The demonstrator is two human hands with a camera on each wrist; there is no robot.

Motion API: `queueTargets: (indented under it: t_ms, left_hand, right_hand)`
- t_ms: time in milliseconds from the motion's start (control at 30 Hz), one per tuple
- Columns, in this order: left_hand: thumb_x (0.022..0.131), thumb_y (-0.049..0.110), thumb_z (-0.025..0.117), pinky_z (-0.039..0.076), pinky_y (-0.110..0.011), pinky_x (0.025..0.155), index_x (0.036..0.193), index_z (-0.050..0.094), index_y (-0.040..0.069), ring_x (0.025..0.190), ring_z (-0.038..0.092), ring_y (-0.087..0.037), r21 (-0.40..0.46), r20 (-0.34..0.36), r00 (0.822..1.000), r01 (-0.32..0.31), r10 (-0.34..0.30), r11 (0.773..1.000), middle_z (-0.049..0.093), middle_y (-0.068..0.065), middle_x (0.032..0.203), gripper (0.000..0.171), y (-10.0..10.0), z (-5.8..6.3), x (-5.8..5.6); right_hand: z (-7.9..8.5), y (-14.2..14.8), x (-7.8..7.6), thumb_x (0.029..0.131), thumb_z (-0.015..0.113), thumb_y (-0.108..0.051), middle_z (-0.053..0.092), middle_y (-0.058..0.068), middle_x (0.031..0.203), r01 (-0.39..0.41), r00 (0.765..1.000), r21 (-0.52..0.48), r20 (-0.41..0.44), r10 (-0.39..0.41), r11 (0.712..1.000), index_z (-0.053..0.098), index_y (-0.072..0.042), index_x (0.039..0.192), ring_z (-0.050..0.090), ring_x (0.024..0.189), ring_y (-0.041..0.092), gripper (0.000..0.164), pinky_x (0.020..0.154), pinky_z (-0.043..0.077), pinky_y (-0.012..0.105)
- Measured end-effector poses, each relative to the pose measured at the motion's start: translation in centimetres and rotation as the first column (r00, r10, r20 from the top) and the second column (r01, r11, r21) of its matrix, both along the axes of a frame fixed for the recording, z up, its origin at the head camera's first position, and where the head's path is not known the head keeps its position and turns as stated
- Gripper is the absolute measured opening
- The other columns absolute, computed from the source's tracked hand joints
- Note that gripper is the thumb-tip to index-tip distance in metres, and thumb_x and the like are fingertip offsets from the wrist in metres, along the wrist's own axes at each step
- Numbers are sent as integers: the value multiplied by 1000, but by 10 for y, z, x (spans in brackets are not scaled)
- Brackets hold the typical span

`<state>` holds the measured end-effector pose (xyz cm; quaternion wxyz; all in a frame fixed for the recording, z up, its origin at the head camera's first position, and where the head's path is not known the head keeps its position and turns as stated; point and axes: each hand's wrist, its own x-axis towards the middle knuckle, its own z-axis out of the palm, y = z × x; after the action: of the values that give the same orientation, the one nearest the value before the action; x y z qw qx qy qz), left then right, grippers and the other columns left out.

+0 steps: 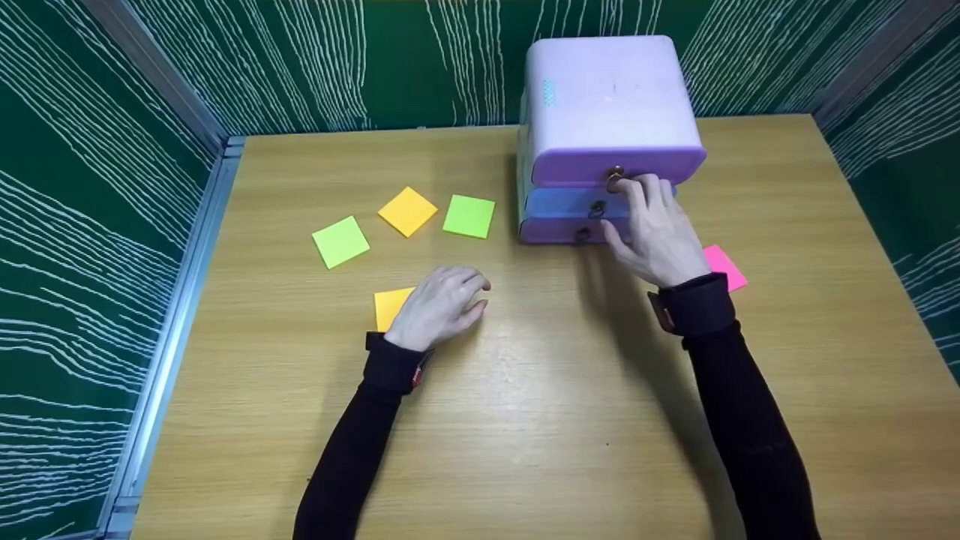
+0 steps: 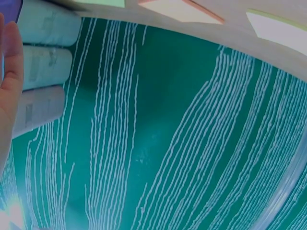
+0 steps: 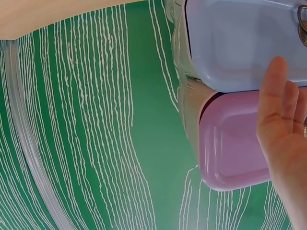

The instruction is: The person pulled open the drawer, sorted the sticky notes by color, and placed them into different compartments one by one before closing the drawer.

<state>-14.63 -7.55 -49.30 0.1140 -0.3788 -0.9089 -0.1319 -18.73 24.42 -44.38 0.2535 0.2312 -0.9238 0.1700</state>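
A small chest of drawers with a lilac top stands at the back of the table. It has a purple top drawer, a blue middle drawer and a purple bottom drawer. My right hand is at the top drawer, its forefinger hooked at the metal ring pull and its thumb held apart, lower down. In the right wrist view the ring pull shows beside the fingers. My left hand, fingers loosely bent and holding nothing, partly covers a yellow-orange sticky note.
Left of the chest lie a green sticky note, an orange one and a yellow-green one. A pink sticky note shows beside my right wrist. Green, white-streaked walls bound the wooden table at the back and sides.
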Motion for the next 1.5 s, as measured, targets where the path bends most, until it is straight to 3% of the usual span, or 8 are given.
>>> queueTargets:
  t_ms: [433,600,733,1000,1167,1300,1500]
  left_hand:
    - [87,23,61,48,-34,88,100,66,12,99,63,-19,-5,29,999,15,-15,1000,68,-1,101,18,1,-3,1]
    - [86,22,61,48,-35,86,100,66,12,97,63,-20,6,43,999,24,-24,1000,68,-1,100,17,2,-2,-2]
    - [86,21,61,48,-35,85,99,66,12,96,63,-20,7,41,999,22,-22,1000,68,-1,100,17,3,-5,-4]
    - [86,22,61,48,-35,84,98,67,11,97,63,-21,-13,80,996,33,-32,999,68,-2,101,17,7,-15,3]
    - [86,22,61,49,-35,85,99,67,11,97,63,-21,-20,86,996,36,-34,999,68,-2,101,17,9,-16,4]
    - [86,22,60,48,-35,84,98,67,11,96,63,-21,-30,86,996,38,-36,999,69,-2,101,18,9,-16,5]
    - [86,22,60,47,-36,82,98,67,11,96,63,-21,-42,91,995,43,-39,998,69,-2,101,17,12,-18,6]
  right_hand:
    - [-8,16,18,83,61,-19,49,24,110,4,1000,3,-16,-4,1000,48,4,122,46,96,38,47,79,44,49]
    - [-26,42,31,82,63,-18,51,25,110,42,999,-8,-3,-42,999,49,4,121,48,99,38,47,80,47,47]
    - [-47,68,41,81,64,-15,51,27,110,102,993,-67,62,-98,993,49,6,121,48,103,41,47,87,44,51]
    - [-79,108,56,83,64,-17,48,30,111,240,950,-101,232,-212,966,48,6,119,45,106,43,46,84,41,55]
    - [-87,120,59,83,62,-15,46,32,111,284,924,-76,289,-252,956,47,9,118,43,104,45,46,83,40,57]
    - [-89,124,58,84,62,-18,43,32,115,328,890,-45,349,-293,943,46,7,121,42,107,44,48,83,40,59]
    - [-94,130,54,85,62,-25,35,34,129,386,830,20,428,-357,922,41,5,130,30,118,49,58,94,32,60]
